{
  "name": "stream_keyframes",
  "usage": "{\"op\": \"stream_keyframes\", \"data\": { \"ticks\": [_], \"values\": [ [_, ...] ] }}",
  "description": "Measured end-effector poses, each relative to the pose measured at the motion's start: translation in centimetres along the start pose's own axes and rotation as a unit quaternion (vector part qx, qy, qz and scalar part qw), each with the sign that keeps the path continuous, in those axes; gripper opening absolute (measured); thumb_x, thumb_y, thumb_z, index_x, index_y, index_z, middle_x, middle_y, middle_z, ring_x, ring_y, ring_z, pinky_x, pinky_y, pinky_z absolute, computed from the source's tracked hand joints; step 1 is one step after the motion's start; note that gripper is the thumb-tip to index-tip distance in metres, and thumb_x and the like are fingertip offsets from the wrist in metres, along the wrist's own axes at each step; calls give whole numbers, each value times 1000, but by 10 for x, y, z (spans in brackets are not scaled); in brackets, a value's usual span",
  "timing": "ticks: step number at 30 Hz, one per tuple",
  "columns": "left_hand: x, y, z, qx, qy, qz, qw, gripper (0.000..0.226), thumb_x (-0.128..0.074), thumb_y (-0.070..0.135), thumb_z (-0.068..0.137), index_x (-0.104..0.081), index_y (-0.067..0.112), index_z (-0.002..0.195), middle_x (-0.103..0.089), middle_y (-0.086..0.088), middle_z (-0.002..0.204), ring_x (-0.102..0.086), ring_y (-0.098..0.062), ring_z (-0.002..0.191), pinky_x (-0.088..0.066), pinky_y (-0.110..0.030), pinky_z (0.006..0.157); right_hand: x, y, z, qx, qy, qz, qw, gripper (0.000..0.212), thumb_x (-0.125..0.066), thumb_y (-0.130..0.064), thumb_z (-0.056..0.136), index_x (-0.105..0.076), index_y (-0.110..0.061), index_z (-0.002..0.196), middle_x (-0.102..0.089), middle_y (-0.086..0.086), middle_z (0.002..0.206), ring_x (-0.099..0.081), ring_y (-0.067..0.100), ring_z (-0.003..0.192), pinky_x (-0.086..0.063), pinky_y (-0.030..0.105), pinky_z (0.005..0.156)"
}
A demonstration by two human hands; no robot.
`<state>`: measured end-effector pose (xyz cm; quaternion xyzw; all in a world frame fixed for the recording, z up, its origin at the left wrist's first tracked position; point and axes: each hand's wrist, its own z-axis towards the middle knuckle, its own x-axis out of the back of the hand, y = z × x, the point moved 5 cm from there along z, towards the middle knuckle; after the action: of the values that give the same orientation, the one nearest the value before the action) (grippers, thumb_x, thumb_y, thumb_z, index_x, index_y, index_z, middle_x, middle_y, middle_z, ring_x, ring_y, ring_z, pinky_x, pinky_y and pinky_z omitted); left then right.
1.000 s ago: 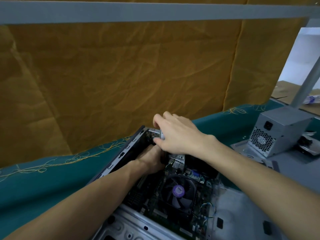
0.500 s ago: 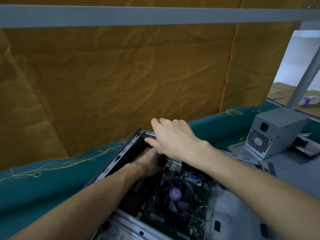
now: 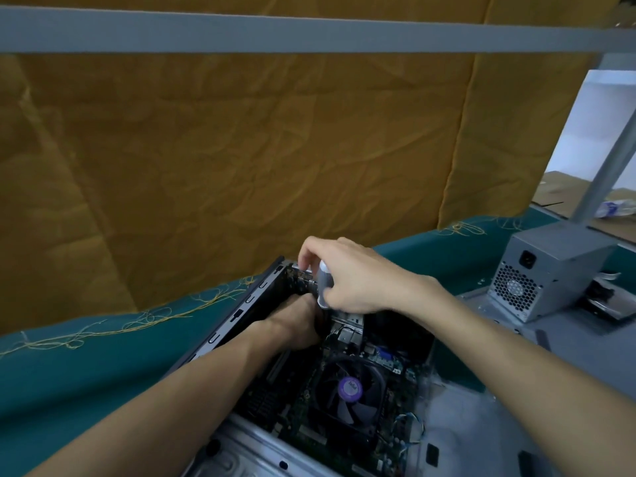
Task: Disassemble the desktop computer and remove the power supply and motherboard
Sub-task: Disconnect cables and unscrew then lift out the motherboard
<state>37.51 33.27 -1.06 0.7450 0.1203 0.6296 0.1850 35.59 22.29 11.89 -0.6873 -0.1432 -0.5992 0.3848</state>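
A: Motherboard [image 3: 347,401] location?
B: In the case [image 3: 241,315], tabletop centre. Right hand [image 3: 358,280] grips a grey tool [image 3: 324,282]; left hand [image 3: 299,321] reaches inside, grip hidden. Keep the tool square.

In front of me hangs a wrinkled mustard-yellow cloth [image 3: 241,160], and a grey metal bar [image 3: 275,37] crosses it near the top. Under my work lies a dark green table cover [image 3: 86,366], with loose yellow threads [image 3: 103,330] along its far edge. At the far right I see a slanted grey post [image 3: 609,163], and behind it a brown cardboard surface [image 3: 554,191] with a crumpled white and blue thing [image 3: 617,208] on it, too blurred to identify.
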Motion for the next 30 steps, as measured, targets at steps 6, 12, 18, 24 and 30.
{"op": "stream_keyframes", "data": {
  "ticks": [6,12,18,24,30],
  "values": [
    [0,0,4,28,-18,10,999,32,-64,6,85,-58,11,116,-63,-9,103,-64,-29,96,-58,-39,84,-3,-7,0,-28,101,-214,971,40,-53,-53,99,-44,-19,118,-55,2,103,-62,31,96,-41,39,71],
    [0,-2,3,45,1,-15,999,23,-65,12,88,-60,11,110,-59,-6,95,-59,-24,84,-48,-30,68,-7,-6,-1,-10,3,32,999,44,-68,-6,84,-51,-33,115,-58,-6,111,-56,19,105,-50,39,80],
    [2,2,-2,40,6,-17,999,30,-68,12,86,-57,12,113,-63,-10,103,-65,-30,96,-57,-41,84,-5,-13,-5,-63,104,-216,969,35,-54,-50,100,-42,-18,107,-55,2,97,-63,30,93,-37,38,67],
    [3,3,-3,34,20,-13,999,25,-67,13,85,-49,24,71,-53,1,74,-60,-28,77,-44,-31,63,-6,-10,-7,-54,33,-101,993,46,-71,-30,88,-40,-27,122,-49,0,111,-51,26,105,-37,36,80],
    [2,4,-3,30,9,-21,999,14,-67,8,83,-64,10,96,-67,-10,95,-66,-30,88,-59,-41,78,-4,-7,-5,-49,56,-75,994,29,-65,-19,92,-45,-24,111,-55,-3,102,-57,26,98,-38,37,72]
  ]
}}
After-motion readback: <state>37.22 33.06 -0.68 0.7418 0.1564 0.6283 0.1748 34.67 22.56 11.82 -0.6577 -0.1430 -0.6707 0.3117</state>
